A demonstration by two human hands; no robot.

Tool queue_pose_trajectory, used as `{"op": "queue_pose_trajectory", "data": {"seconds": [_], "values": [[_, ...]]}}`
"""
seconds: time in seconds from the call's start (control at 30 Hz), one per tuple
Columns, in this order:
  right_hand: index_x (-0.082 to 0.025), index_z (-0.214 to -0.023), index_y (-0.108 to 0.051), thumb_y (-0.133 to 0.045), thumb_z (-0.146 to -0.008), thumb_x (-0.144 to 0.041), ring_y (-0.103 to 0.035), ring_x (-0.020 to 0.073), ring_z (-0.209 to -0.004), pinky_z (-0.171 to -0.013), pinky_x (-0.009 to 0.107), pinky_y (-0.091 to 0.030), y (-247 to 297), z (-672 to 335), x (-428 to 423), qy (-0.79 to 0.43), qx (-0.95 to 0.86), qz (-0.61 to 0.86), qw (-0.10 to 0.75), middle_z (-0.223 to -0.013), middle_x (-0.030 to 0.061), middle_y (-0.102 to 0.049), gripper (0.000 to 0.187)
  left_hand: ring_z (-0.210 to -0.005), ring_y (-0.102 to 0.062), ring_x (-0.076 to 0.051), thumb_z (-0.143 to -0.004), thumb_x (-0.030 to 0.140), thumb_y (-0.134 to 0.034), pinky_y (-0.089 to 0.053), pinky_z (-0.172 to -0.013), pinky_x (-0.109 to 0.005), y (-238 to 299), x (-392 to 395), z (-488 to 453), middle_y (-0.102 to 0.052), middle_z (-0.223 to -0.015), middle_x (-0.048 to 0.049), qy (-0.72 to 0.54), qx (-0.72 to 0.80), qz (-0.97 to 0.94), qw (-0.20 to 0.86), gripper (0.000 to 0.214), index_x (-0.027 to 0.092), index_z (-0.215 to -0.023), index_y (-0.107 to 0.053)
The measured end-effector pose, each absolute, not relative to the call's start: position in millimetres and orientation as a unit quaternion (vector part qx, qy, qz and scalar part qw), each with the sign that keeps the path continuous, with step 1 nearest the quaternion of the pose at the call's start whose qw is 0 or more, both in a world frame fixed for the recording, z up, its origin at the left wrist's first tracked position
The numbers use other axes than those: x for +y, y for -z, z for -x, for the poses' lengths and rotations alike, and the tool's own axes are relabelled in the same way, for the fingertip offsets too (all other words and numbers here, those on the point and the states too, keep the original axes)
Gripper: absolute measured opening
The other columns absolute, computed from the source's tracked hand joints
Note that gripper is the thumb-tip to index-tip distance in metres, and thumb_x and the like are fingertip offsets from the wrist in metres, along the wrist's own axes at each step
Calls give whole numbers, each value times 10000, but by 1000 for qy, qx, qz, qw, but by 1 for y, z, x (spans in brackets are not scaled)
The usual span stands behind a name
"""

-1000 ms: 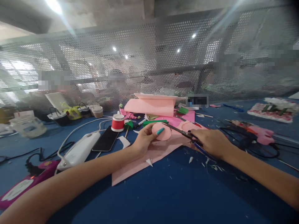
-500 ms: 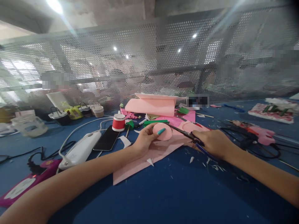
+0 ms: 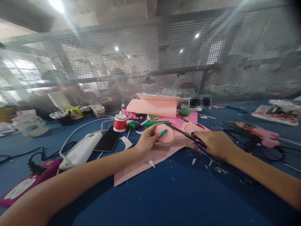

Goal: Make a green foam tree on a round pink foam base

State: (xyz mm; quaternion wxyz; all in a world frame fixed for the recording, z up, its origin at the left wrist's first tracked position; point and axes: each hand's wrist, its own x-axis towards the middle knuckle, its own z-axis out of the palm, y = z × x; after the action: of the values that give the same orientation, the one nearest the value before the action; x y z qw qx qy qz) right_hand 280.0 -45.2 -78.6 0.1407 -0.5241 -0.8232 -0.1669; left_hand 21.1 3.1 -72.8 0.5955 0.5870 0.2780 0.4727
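Pinched between the thumb and fingers of my left hand [image 3: 148,140] is a round pink paper disc [image 3: 167,136]. The thumb, with a long teal nail, presses on the disc's face. My right hand [image 3: 213,143] is closed round the handles of a pair of scissors [image 3: 182,131]. The dark blades point left and reach the disc's upper right edge; whether they touch it I cannot tell. Below both hands a large sheet of pink paper [image 3: 138,171] lies on the blue table [image 3: 164,201]. Small white scraps are scattered near its edge.
A red-and-white cup [image 3: 120,123], a black phone [image 3: 107,139] and a white power strip [image 3: 81,150] stand left. A folded pink sheet [image 3: 152,107] lies behind, before a perforated metal screen [image 3: 141,62]. To the right are a pink glue gun [image 3: 264,135] and its cables.
Both hands keep their hold on the disc and the scissors, almost in place. The whole view has shifted very slightly.
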Motion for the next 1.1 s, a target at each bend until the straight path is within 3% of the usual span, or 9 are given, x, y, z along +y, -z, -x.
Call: {"op": "queue_pose_trajectory", "data": {"seconds": [0.33,0.67,0.8,0.97,1.1], "values": [[-193,-819,-545,-357,-873,-517,-637,230,-637,-488,283,-255,74,-278,-48,159,-829,520,128,-769,91,-694,379,-963,-646,-242,-699,356,-734,-564,-690,-283,76,4,-20,-685,-1090,-68,-475,284,-596,583,447,221,-1115,-643],[-195,-820,-551,-349,-879,-524,-628,220,-607,-483,279,-247,76,-277,-49,149,-825,534,111,-711,80,-688,391,-963,-639,-225,-683,318,-752,-559,-750,-295,70,0,-23,-677,-1096,-54,-474,295,-579,594,440,225,-1100,-648],[-198,-833,-566,-363,-869,-537,-632,218,-627,-492,273,-269,77,-276,-48,153,-796,574,118,-746,81,-695,397,-950,-637,-251,-686,345,-743,-567,-699,-315,73,2,-22,-674,-1079,-85,-470,296,-591,586,436,195,-1083,-645],[-179,-942,-600,-297,-887,-541,-639,255,-669,-512,282,-301,73,-277,-43,132,-695,698,114,-738,106,-685,475,-869,-654,-252,-591,270,-812,-565,-617,-316,76,7,-17,-666,-1047,-99,-472,305,-598,571,708,241,-1243,-534],[-179,-901,-610,-277,-893,-539,-643,283,-746,-551,303,-344,69,-284,-40,101,-623,767,118,-778,127,-677,490,-1027,-606,-274,-553,197,-821,-566,-741,-377,77,10,-16,-606,-1181,-71,-482,303,-583,580,784,322,-1254,-492]]}}
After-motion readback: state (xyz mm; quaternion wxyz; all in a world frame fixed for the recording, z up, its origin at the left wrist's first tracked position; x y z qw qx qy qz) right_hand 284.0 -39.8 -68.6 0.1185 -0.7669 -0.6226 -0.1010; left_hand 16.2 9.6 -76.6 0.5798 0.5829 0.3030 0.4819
